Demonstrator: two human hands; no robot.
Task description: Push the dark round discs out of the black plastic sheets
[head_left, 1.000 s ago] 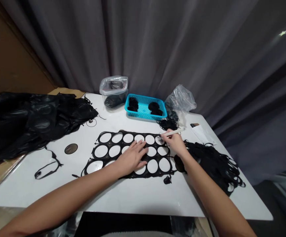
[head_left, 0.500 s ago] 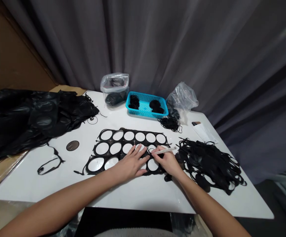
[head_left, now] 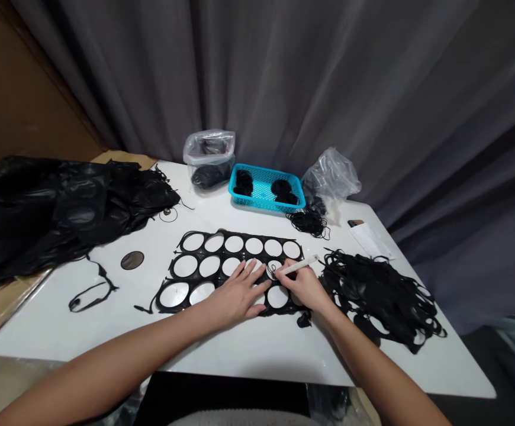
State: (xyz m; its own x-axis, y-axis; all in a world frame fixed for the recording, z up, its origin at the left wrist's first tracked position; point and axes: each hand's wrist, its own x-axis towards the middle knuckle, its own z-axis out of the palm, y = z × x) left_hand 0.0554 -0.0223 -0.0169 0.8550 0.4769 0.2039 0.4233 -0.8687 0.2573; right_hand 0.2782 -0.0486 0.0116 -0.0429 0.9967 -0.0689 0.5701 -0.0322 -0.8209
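A black sheet with rows of round holes (head_left: 214, 255) lies flat on the white table. My left hand (head_left: 238, 296) rests on it palm down, fingers spread. Pinched in my right hand (head_left: 302, 284) is a slim white pen-like tool (head_left: 301, 264), slanting up to the right. Its tip end is hidden by my fingers. A thin black ring (head_left: 272, 268) shows at my right fingertips, over one hole in the middle row; whether it hangs from the tool I cannot tell.
Behind stand a blue basket (head_left: 266, 204) with black bundles, a plastic tub (head_left: 209, 160) and a clear bag (head_left: 334, 173). Black scraps (head_left: 379, 296) are heaped at right, crumpled black sheets (head_left: 75, 207) at left. A dark disc (head_left: 132, 260) and a black strip loop (head_left: 93, 293) lie on the table.
The thin ring at my right fingertips has shrunk to a small twisted loop. My right hand and the tool have shifted slightly and tilted; my left hand stays put. The view has moved a little.
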